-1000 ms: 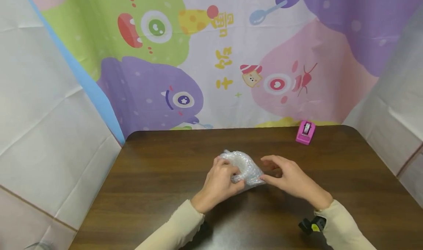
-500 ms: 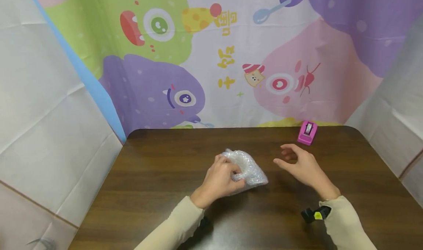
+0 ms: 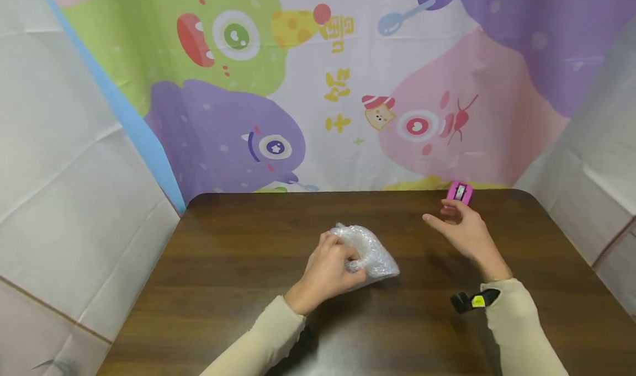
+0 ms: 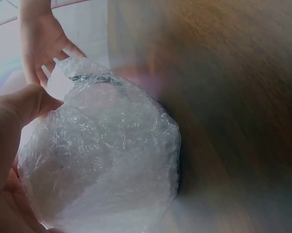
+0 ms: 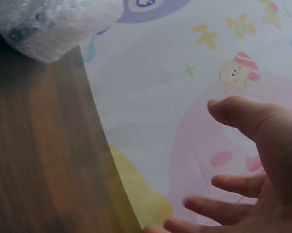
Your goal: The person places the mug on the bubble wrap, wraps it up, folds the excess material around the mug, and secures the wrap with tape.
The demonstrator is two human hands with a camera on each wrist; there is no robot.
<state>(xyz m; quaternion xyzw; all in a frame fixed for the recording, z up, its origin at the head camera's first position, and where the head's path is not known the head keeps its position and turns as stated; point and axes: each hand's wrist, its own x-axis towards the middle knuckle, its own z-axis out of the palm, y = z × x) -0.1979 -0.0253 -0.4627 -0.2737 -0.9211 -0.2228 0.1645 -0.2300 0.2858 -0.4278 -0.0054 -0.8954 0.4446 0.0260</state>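
A bundle of clear bubble wrap (image 3: 375,257) rests on the brown table, left of its middle line in front of me. My left hand (image 3: 330,271) grips its left side, thumb and fingers curled round the wrap. What lies inside the bubble wrap (image 4: 107,155) cannot be made out. Well to the right, my right hand (image 3: 462,229) is held in the air, fingers spread and holding nothing. Just beyond its fingertips lies a pink tape dispenser (image 3: 460,190), partly covered by that hand. In the right wrist view the thumb and fingers (image 5: 238,114) stand apart.
Brown wood grain covers the table (image 3: 223,265). Behind its far edge hangs a cloth (image 3: 338,160) printed with cartoon monsters. Pale panels (image 3: 74,171) rise at the left and right sides.
My right hand has let go of the bubble wrap's right corner and moved right and away from me, up to the tape dispenser. The left hand has kept its hold.
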